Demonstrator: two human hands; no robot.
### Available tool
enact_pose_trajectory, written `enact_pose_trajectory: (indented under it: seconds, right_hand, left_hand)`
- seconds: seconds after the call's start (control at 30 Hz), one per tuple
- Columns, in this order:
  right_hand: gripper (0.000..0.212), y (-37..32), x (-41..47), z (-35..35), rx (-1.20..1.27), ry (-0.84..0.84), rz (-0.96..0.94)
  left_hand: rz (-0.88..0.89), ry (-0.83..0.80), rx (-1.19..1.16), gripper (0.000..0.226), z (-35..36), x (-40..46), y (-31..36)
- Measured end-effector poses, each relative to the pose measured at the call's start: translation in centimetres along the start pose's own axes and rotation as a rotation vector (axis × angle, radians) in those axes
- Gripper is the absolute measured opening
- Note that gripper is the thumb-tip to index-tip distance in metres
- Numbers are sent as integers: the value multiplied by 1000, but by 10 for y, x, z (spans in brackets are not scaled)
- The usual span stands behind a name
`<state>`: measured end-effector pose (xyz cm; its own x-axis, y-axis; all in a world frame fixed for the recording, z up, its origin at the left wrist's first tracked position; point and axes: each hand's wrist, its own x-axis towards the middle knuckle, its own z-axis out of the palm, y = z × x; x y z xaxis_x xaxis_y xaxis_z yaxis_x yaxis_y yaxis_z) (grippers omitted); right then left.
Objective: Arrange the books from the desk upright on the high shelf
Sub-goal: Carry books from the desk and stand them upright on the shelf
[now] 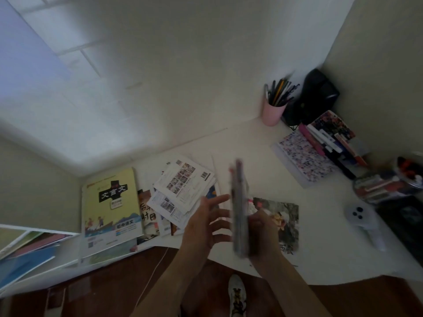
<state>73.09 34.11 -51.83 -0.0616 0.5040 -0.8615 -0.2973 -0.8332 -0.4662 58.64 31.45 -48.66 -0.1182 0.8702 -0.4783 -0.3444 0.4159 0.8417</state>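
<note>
My right hand point(263, 234) grips a thin book point(239, 207) held upright on edge above the white desk point(251, 143); the book is blurred. My left hand point(206, 223) is just left of it, fingers spread, holding nothing. A yellow-green textbook point(109, 202) lies flat at the desk's left. Beside it lie an orange-covered book point(147, 216) and a loose pile of white leaflets point(183, 191). A photo-covered book point(283, 220) lies flat behind my right hand. The high shelf's underside point(45, 110) looms at upper left.
A pink pen cup point(273, 110) and a black object point(315, 97) stand in the back right corner. A patterned notebook point(304, 156) and a leaning row of books point(332, 138) sit at right. A white device point(364, 216) lies near the right edge. My shoe point(237, 296) is below.
</note>
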Motion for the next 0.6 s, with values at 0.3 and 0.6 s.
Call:
enact_pose_trajectory:
  seconds: [0.3,0.6]
  right_hand:
    - [40,18,29,-86,-627,554,-467]
    - [66,31,49,-78,-1030,757,-504]
  left_hand:
    - [42,-75,795,29,22,34,-72]
    - [28,-60,1073,36,-6,57,-109]
